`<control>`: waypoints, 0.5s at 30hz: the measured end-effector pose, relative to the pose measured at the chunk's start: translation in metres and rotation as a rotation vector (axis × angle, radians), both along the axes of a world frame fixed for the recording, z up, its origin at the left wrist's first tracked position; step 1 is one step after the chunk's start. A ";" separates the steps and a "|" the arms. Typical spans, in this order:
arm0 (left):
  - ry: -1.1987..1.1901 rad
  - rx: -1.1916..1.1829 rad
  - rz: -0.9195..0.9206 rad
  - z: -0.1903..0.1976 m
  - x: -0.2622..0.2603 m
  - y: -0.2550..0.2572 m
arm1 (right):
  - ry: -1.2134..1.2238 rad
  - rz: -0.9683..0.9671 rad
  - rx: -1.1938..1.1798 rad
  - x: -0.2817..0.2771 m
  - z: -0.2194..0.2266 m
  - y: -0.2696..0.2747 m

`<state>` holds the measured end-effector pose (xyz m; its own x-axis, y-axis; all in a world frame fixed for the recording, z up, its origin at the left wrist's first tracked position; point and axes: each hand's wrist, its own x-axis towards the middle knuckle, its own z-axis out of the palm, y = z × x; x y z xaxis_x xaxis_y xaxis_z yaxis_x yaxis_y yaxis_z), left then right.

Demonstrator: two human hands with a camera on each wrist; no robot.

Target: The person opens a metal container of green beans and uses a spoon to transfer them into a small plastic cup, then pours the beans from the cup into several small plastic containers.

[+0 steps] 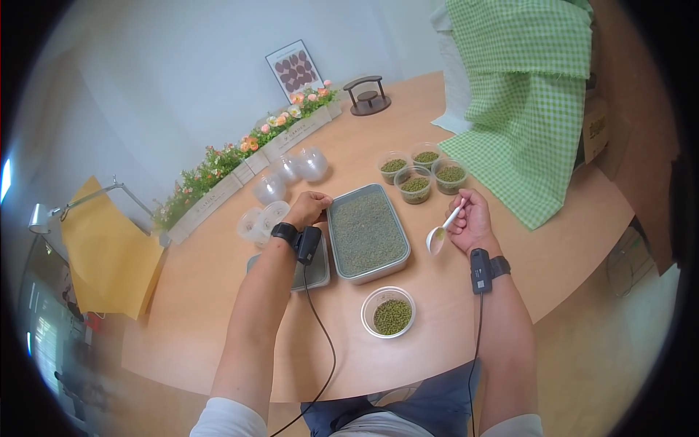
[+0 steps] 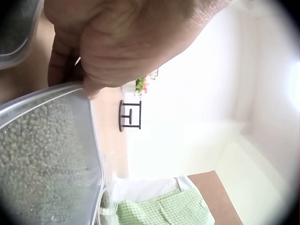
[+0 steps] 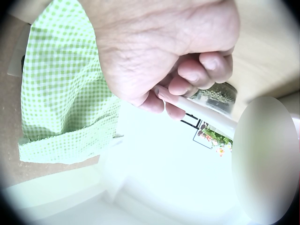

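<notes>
A rectangular plastic container (image 1: 368, 229) of green beans stands mid-table, its contents seen through a hazy clear cover. My left hand (image 1: 309, 209) pinches its far-left corner between thumb and fingers, close up in the left wrist view, where the beans (image 2: 44, 159) show through the plastic. In my right hand (image 1: 473, 221) is a white spoon (image 1: 437, 237), gripped by the handle with its bowl hanging low over the table right of the container. The spoon's bowl (image 3: 266, 159) looks large and blurred in the right wrist view. Nearer my body sits a round tub (image 1: 389, 312) partly filled with green beans.
Several small cups (image 1: 415, 185) with beans stand at the back right, beside a green checked cloth (image 1: 520, 109). Empty clear cups (image 1: 271, 188) are at the left, near a second rectangular container (image 1: 313, 271) under my left arm. A flower planter (image 1: 247, 169) lines the back edge.
</notes>
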<state>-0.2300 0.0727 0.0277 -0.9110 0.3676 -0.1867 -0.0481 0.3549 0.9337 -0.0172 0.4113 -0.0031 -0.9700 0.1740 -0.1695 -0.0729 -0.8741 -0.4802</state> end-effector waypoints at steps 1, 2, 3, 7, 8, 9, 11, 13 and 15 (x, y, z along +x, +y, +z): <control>-0.008 -0.034 0.002 -0.001 -0.004 0.000 | 0.003 0.003 -0.005 0.000 -0.001 0.000; -0.004 -0.034 0.002 0.001 -0.005 0.000 | 0.007 0.006 -0.010 0.000 -0.002 0.001; -0.010 -0.065 0.003 0.002 -0.006 0.001 | 0.012 0.006 -0.010 0.000 -0.003 0.001; 0.057 -0.171 0.022 0.009 0.002 0.007 | 0.017 0.009 -0.010 -0.001 -0.002 0.000; 0.060 -0.172 0.022 0.011 0.005 0.008 | 0.004 0.002 -0.009 0.000 -0.002 0.001; 0.217 -0.339 0.016 0.013 0.008 0.012 | 0.008 -0.001 -0.008 0.000 -0.001 0.001; 0.379 -0.502 0.004 0.017 0.016 0.021 | 0.024 0.005 -0.015 0.001 0.000 0.000; 0.816 -0.706 0.046 0.029 0.037 0.032 | 0.028 0.004 -0.015 0.001 -0.001 0.000; 0.842 -0.625 -0.023 0.042 0.073 0.041 | 0.029 0.008 -0.023 0.001 -0.002 0.002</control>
<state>-0.1571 0.1133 0.0696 -0.8287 0.4433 0.3416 0.5450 0.7780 0.3126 -0.0164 0.4132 -0.0054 -0.9759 0.1626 -0.1456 -0.0793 -0.8856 -0.4576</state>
